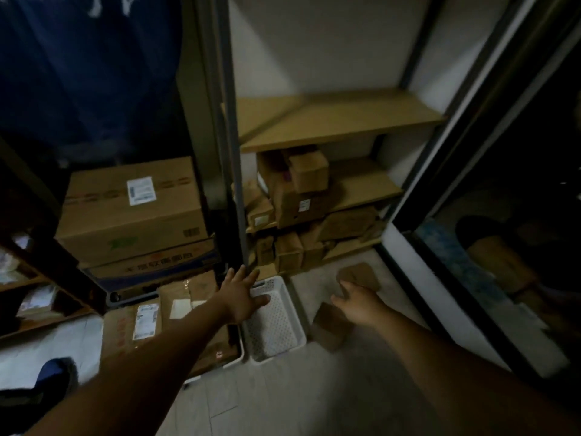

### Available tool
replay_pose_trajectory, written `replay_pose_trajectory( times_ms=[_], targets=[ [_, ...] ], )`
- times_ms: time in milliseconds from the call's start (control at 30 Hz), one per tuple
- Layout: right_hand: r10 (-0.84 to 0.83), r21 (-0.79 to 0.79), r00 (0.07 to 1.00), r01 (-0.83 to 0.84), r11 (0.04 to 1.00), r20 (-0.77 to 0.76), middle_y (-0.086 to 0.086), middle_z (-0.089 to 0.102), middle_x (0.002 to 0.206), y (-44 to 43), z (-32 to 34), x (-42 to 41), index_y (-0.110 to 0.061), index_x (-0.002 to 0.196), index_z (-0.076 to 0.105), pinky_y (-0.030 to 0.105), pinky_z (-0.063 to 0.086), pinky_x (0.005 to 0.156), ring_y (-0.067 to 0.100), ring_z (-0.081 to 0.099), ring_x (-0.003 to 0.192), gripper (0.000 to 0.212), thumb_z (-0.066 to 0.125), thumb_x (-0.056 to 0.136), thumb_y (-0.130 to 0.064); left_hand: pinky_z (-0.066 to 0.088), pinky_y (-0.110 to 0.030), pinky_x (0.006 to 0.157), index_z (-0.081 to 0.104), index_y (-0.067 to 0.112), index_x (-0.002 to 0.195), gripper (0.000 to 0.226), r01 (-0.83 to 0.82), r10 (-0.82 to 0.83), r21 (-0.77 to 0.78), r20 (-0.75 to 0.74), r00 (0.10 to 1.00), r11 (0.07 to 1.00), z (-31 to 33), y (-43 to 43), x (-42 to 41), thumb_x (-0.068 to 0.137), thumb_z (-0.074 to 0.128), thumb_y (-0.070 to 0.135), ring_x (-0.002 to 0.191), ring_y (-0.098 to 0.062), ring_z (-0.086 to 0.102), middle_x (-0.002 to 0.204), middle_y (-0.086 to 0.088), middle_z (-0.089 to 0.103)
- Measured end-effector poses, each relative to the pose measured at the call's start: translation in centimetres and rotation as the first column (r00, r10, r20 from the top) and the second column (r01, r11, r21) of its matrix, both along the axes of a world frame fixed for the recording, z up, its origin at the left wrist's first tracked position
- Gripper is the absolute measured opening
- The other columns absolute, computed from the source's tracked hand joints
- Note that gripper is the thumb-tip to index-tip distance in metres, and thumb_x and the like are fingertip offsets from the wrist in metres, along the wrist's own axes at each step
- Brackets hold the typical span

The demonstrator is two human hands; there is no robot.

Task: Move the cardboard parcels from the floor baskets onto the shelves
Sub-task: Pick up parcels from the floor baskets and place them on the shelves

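Forearms, ours, filled the lower frame, both stretched floorward. Shelves [339,121] at centre: top board bare, lower boards holding stacked parcels [298,190]. Large carton [132,209] at left. Crammed basket [241,354] lower left, touching a white basket [273,322] that looked empty. Right of it on the floor we noted a flat parcel [361,273] and a small parcel [328,330]. Left hand [242,294]: fingers spread wide over the white basket. Right hand [358,302]: fingers loosely extended, holding nothing, tips at the flat parcel. Risk, as we judged it: in the dim light a fingertip pinch might let the thin, flat parcel slip.
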State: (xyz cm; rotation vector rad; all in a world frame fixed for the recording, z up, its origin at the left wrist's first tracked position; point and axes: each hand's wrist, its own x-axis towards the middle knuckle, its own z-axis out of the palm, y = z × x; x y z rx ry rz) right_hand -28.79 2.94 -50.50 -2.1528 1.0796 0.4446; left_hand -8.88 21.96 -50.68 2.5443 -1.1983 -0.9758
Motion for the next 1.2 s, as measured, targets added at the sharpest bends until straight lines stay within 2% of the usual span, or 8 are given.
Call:
replay_pose_trajectory(
  times_ms=[100, 200, 333, 433, 633, 833, 1067, 1200],
  targets=[
    [-0.020, -0.011, 1.000, 0.020, 1.000, 0.016, 0.011, 0.027, 0.158, -3.6, 2.5, -3.8, -0.011, 0.153, 0.026, 0.035, 0.027, 0.114, 0.030, 0.030, 0.142, 0.066, 0.050, 0.099, -0.040, 0.005, -0.056, 0.117, 0.004, 0.029, 0.154, 0.078, 0.022, -0.022, -0.011, 0.023, 0.999, 1.000, 1.1, -3.7, -2.8, 0.093, 0.042, 0.059, 0.147, -0.031, -0.012, 0.161, -0.005, -0.008],
    [0.002, -0.026, 1.000, -0.001, 1.000, 0.018, 0.015, 0.042, 0.147, -7.5, 3.1, -7.8, -0.003, 0.142, 0.043, 0.031, 0.032, 0.107, 0.030, 0.040, 0.133, 0.054, 0.052, 0.098, -0.034, 0.005, -0.057, 0.116, 0.003, 0.030, 0.153, 0.080, -0.017, 0.016, 0.009, 0.069, 0.998, 1.000, 1.6, -7.6, -5.8, 0.091, 0.043, 0.062, 0.147, -0.030, -0.011, 0.161, -0.003, -0.010],
    [0.072, -0.009, 0.997, -0.072, 0.997, 0.035, 0.001, 0.037, 0.154, -16.0, 0.0, -12.7, -0.026, 0.150, 0.034, 0.039, 0.033, 0.114, 0.023, 0.040, 0.136, 0.091, 0.045, 0.073, -0.073, 0.007, -0.053, 0.118, 0.003, 0.027, 0.154, 0.088, -0.076, 0.075, 0.024, 0.037, 0.996, 0.997, -0.2, -13.6, -10.2, 0.087, 0.042, 0.068, 0.147, -0.032, -0.009, 0.161, -0.006, -0.007],
    [0.127, -0.008, 0.992, -0.127, 0.992, 0.007, 0.001, 0.037, 0.154, -20.6, -1.7, -14.5, -0.030, 0.150, 0.033, 0.039, 0.036, 0.112, 0.022, 0.041, 0.135, 0.103, 0.039, 0.061, -0.081, 0.009, -0.046, 0.119, 0.004, 0.023, 0.154, 0.085, -0.095, 0.094, 0.058, 0.022, 0.995, 0.994, -1.1, -16.7, -13.4, 0.091, 0.045, 0.061, 0.147, -0.033, -0.006, 0.161, -0.008, -0.005],
    [0.162, 0.031, 0.987, -0.162, 0.986, -0.020, 0.005, 0.027, 0.157, -22.0, 1.0, -12.9, -0.022, 0.154, 0.023, 0.031, 0.030, 0.113, 0.026, 0.033, 0.140, 0.071, 0.055, 0.094, -0.045, 0.010, -0.047, 0.119, 0.003, 0.023, 0.154, 0.083, -0.147, 0.147, 0.075, 0.003, 0.989, 0.986, -3.9, -20.6, -14.7, 0.091, 0.046, 0.058, 0.148, -0.031, -0.004, 0.161, -0.009, -0.002],
    [0.186, 0.087, 0.981, -0.181, 0.980, -0.054, 0.004, 0.024, 0.159, -24.2, -2.8, -10.8, -0.020, 0.155, 0.018, 0.032, 0.030, 0.113, 0.025, 0.030, 0.143, 0.072, 0.052, 0.096, -0.045, 0.008, -0.045, 0.120, 0.004, 0.024, 0.154, 0.082, -0.256, 0.264, 0.106, -0.071, 0.962, 0.961, -7.3, -23.5, -13.6, 0.092, 0.046, 0.057, 0.148, -0.032, -0.005, 0.161, -0.010, -0.003],
    [0.267, 0.183, 0.962, -0.253, 0.950, -0.059, 0.003, 0.026, 0.158, -29.7, -7.9, -8.3, -0.024, 0.156, 0.014, 0.030, 0.033, 0.107, 0.023, 0.033, 0.141, 0.072, 0.054, 0.097, -0.039, 0.011, -0.044, 0.119, 0.008, 0.023, 0.154, 0.079, -0.473, 0.494, 0.150, -0.166, 0.853, 0.868, -12.6, -26.1, -15.0, 0.093, 0.048, 0.053, 0.148, -0.031, 0.000, 0.161, -0.010, 0.000],
    [0.328, 0.198, 0.943, -0.313, 0.929, -0.048, 0.005, 0.022, 0.160, -32.6, -14.4, -6.5, -0.027, 0.155, 0.014, 0.035, 0.038, 0.105, 0.027, 0.032, 0.141, 0.074, 0.055, 0.096, -0.039, 0.016, -0.040, 0.118, 0.013, 0.018, 0.153, 0.078, -0.677, 0.676, 0.103, -0.269, 0.686, 0.729, -17.6, -28.7, -16.8, 0.093, 0.055, 0.046, 0.147, -0.028, 0.009, 0.161, -0.010, 0.007]
  ],
)
